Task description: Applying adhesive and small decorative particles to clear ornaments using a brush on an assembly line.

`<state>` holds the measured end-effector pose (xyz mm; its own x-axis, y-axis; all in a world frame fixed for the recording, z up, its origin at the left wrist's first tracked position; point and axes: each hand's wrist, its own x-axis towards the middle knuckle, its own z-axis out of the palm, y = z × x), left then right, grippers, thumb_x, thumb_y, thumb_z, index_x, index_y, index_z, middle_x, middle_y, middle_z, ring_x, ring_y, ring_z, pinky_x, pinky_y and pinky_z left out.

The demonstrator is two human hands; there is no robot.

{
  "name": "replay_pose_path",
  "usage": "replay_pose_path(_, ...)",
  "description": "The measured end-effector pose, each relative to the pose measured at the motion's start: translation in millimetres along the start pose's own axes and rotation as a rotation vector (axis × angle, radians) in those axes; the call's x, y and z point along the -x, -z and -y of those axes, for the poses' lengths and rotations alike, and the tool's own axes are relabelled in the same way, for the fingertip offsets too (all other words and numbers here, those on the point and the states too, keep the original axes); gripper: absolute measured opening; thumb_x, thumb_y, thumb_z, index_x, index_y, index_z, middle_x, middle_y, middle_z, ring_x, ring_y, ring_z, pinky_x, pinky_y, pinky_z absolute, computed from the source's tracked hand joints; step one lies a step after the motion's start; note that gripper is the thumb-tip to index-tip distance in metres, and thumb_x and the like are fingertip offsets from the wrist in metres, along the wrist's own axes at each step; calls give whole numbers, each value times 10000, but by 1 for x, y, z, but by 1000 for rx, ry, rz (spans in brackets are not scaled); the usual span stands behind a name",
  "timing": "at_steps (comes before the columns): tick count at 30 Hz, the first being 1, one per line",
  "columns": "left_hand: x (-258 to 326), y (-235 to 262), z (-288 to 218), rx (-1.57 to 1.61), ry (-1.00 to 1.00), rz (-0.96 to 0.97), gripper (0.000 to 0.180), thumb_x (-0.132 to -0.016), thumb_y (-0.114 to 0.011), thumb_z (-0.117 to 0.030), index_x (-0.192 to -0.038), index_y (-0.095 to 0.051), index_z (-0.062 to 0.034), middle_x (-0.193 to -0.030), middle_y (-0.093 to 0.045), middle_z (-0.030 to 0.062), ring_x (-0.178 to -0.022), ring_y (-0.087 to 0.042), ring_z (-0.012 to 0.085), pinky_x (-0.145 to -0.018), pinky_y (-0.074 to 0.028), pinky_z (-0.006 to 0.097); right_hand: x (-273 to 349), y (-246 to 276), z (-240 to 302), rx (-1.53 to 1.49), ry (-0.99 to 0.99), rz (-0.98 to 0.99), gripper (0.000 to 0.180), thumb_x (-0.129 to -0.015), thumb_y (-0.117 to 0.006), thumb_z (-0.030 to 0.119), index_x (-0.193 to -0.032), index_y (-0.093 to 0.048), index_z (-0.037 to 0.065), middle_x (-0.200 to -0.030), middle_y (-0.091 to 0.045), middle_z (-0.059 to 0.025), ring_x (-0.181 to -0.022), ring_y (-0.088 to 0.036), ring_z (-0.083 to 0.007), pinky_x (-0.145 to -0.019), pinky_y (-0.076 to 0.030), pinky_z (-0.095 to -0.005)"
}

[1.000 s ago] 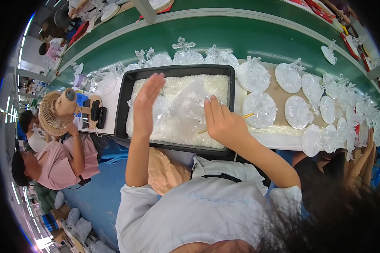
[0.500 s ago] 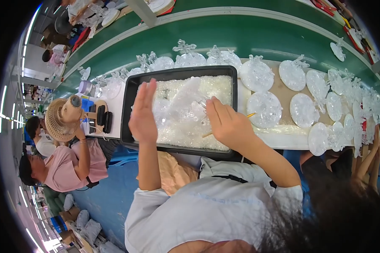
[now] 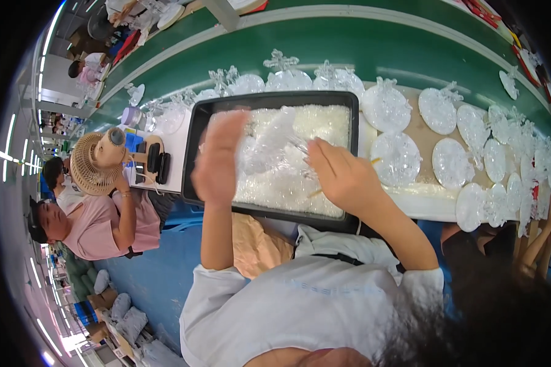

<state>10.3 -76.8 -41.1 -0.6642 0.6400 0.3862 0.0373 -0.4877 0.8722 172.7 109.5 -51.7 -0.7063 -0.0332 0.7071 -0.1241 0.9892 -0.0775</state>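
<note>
Over a black tray [image 3: 188,174] of white glittery granules [image 3: 269,191], my right hand [image 3: 346,177] is closed on a clear ornament [image 3: 274,134] with a whitish, glitter-coated, disc-like part tilted over the granules. A thin stick [image 3: 315,192] with a yellow end passes under the same hand; it looks like a brush, though its middle is hidden. My left hand [image 3: 219,162] is held upright beside the ornament at the tray's left side. Its fingers are stretched out, blurred by motion, with nothing visible in them.
Several glittery disc ornaments [image 3: 395,159] stand right of and behind the tray. A beige fan [image 3: 98,162] and black objects [image 3: 159,162] are at the left, near a person in pink [image 3: 113,223]. Another person's arm [image 3: 542,235] reaches in at the far right. Brown paper [image 3: 257,244] lies below the tray.
The whole view has shifted slightly, with the tray now a little farther right. My left hand has become blurred with motion beside the ornament; my right hand keeps its hold.
</note>
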Motion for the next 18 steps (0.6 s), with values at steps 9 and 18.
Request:
replay_pose_path(9,24,4,-6,-674,350,-14,765,-901,-394,-425,-1427,-325,125,-1483,-360,278,-1419,-302,367,-1196,-145,423,-8,9,3,3,57,41,322,-773,-716,70,-1051,-632,-66,-973,-668,-152,-709,-642,-199,-526,-510,-267)
replay_pose_path(18,34,7,-5,-481,346,81,815,-935,-431,-575,-1422,-395,77,-1368,-512,264,-1355,-420,324,-1153,-239,428,-8,13,-1,68,147,53,320,-769,-723,81,-1044,-636,-58,-966,-681,-150,-668,-617,-177,-489,-477,-253)
